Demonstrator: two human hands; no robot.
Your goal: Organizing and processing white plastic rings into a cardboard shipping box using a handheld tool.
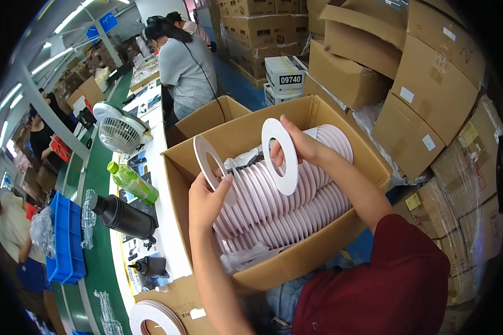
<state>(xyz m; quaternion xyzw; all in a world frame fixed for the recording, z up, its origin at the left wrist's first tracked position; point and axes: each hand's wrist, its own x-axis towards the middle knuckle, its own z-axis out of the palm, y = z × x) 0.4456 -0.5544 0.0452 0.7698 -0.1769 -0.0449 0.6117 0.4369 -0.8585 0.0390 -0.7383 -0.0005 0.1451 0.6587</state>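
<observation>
Each of my hands grips a flat white ring above an open cardboard box (296,267). My left hand (208,200) is closed on the lower edge of one ring (202,152), which tilts up at the box's left side. My right hand (300,142) pinches the other ring (288,177), its fingers showing through the hole. Below them, rows of similar white rings (274,215) stand on edge, packed close together. Clear plastic wrap (245,258) lies along the box's near side.
Left of the box, a white worktop carries a fan (120,134), a green bottle (133,183), a black bottle (123,216) and a smaller black bottle (151,267). More rings (157,316) lie stacked near the front. A blue crate (67,240) stands beyond. Cartons (436,84) rise at right; people work farther back.
</observation>
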